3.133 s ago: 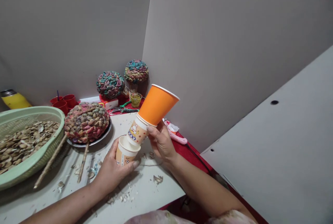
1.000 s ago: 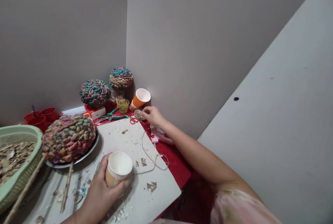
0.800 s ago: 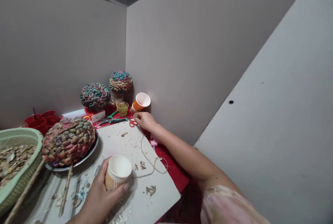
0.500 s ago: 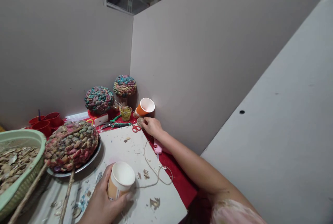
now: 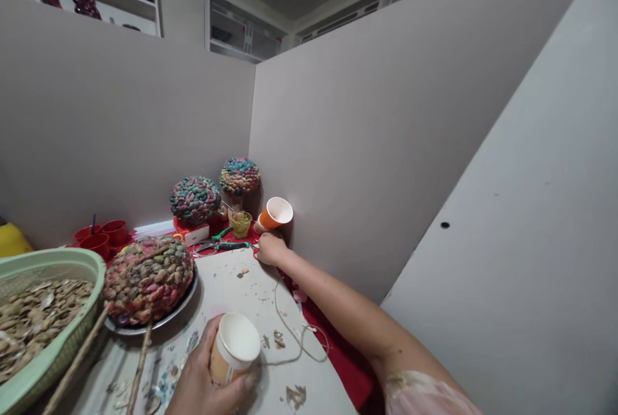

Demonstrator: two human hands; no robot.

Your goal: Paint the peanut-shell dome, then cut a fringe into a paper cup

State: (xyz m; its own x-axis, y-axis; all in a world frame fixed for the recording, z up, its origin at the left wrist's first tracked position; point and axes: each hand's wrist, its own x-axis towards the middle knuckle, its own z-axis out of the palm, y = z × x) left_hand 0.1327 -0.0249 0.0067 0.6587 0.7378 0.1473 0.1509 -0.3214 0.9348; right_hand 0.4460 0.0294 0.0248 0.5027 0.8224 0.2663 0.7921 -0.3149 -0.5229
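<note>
My left hand (image 5: pixel 207 367) is wrapped round a paper cup (image 5: pixel 237 341), white at the rim with a tan-brown side, held upright with its mouth tilted toward me. A length of twine (image 5: pixel 290 357) runs from beside the cup across the board in a loose loop and up toward my right hand. At the far edge of the board, my right hand (image 5: pixel 271 249) has its fingers closed at the red handles of the scissors (image 5: pixel 255 253). That hand hides most of the scissors and the ball of twine. Just behind it leans an orange paper cup (image 5: pixel 275 213).
Left of the board (image 5: pixel 232 293) a ball covered in painted shells (image 5: pixel 149 280) rests on a metal plate, near a green basket (image 5: pixel 96 280) of shells. Pliers (image 5: pixel 226 246), a small tub (image 5: pixel 240 224), red cups (image 5: pixel 96 244) and two more covered balls (image 5: pixel 196 199) stand behind. Partition walls (image 5: pixel 362 145) enclose the table.
My right hand has moved left from the twine ball to the scissors. My left hand still holds the cup. The camera has tilted up, showing more shelving above the walls.
</note>
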